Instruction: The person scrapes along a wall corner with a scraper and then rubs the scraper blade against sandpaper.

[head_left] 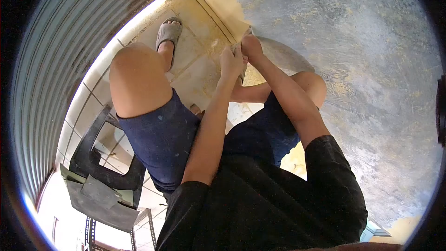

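Observation:
My left hand and my right hand come together low in front of me, beside the foot of the wall and above my right slipper. Both hands have their fingers curled closed. Something thin and pale may lie between them, but it is too small and covered to name. Part of the slipper is hidden behind my hands and wrists.
A patchy grey and yellow wall rises on the right, a corrugated shutter on the left. A black stool holds dark sheets beside my left leg. Dusty floor tiles lie between my feet; my left slipper rests farther out.

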The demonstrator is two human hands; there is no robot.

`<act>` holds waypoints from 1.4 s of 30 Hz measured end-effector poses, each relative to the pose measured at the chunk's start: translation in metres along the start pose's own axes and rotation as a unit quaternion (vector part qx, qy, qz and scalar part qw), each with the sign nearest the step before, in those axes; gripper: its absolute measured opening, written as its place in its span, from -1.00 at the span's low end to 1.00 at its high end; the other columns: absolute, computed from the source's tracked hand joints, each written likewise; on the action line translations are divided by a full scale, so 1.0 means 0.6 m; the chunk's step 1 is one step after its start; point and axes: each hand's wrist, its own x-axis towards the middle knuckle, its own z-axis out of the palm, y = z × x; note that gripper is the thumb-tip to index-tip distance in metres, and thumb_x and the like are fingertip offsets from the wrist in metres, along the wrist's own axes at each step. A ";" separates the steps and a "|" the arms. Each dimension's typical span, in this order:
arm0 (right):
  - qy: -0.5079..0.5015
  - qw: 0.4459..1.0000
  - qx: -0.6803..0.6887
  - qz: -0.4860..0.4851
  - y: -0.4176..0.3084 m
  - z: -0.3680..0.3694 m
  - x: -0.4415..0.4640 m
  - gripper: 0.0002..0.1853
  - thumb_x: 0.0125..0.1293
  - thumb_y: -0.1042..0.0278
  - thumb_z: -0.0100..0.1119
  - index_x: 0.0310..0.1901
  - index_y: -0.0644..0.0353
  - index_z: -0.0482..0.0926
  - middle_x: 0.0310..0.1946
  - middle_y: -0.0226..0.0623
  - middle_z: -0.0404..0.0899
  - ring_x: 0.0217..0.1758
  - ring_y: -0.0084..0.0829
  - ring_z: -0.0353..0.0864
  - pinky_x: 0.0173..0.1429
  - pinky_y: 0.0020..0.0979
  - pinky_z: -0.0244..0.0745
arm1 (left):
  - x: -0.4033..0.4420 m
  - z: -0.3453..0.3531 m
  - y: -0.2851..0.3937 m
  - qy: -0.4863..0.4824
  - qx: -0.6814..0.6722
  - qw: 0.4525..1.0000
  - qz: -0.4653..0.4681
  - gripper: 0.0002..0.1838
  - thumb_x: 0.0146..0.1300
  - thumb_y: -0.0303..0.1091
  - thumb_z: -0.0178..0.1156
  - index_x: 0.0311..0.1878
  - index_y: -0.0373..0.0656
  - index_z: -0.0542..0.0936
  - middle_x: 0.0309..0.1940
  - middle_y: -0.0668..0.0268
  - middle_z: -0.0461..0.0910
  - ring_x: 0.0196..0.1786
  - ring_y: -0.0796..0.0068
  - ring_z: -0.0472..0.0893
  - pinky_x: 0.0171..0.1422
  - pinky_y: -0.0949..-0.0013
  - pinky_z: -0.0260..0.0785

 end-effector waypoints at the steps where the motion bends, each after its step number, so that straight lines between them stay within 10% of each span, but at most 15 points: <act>1: 0.008 1.000 0.021 -0.008 0.009 0.016 0.010 -0.80 0.05 0.40 0.15 -0.50 0.41 0.59 -0.51 0.14 0.56 -0.35 0.06 0.61 -0.25 -0.08 0.55 | 0.006 0.001 -0.002 0.000 0.000 1.000 0.001 -0.69 0.43 -0.29 0.07 -0.14 -0.45 0.49 -0.59 0.12 0.62 -0.55 0.39 0.68 -0.48 0.37 0.51; 42: 0.024 0.997 0.062 -0.036 0.052 0.041 -0.008 -0.81 0.06 0.35 0.21 -0.54 0.31 0.59 -0.54 0.02 0.56 -0.37 -0.06 0.65 -0.29 -0.19 0.52 | -0.027 0.030 0.023 0.022 0.049 0.997 0.047 -0.69 0.41 -0.30 0.08 -0.20 -0.46 0.55 -0.60 0.09 0.58 -0.60 0.36 0.64 -0.47 0.32 0.46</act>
